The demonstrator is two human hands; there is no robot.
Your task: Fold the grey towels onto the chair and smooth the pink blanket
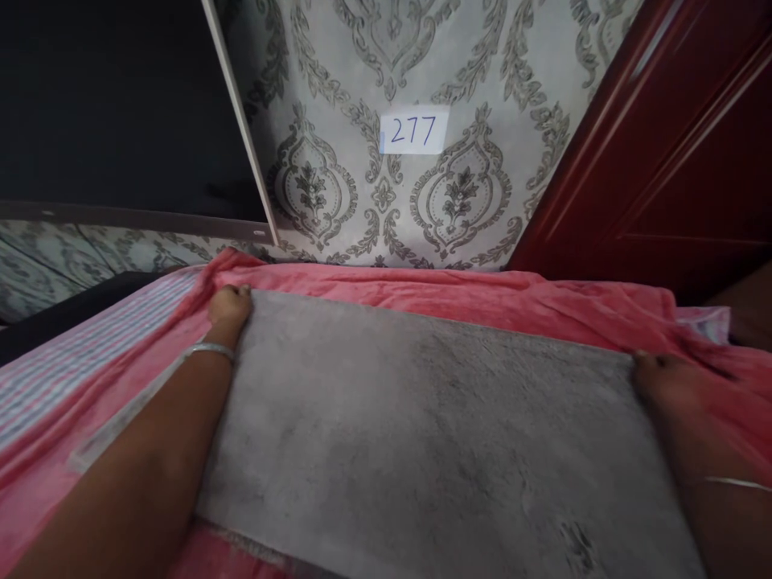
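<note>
A large flat grey panel with a stone-like pattern (386, 418) spans the middle of the view, over a pink blanket (434, 293). Its far left corner is in the grip of my left hand (230, 305), whose fingers are closed on the edge. My right hand (667, 378) grips the far right corner the same way, somewhat blurred. Beneath my left forearm, the pale edge of another flat piece (121, 422) shows. A bangle circles each wrist.
Behind the blanket rises a patterned wall with a paper marked 277 (413, 129). A dark screen (121, 112) fills the upper left, and a dark red wooden door or cabinet (657, 161) the right. Checked cloth (102, 346) lies at the left.
</note>
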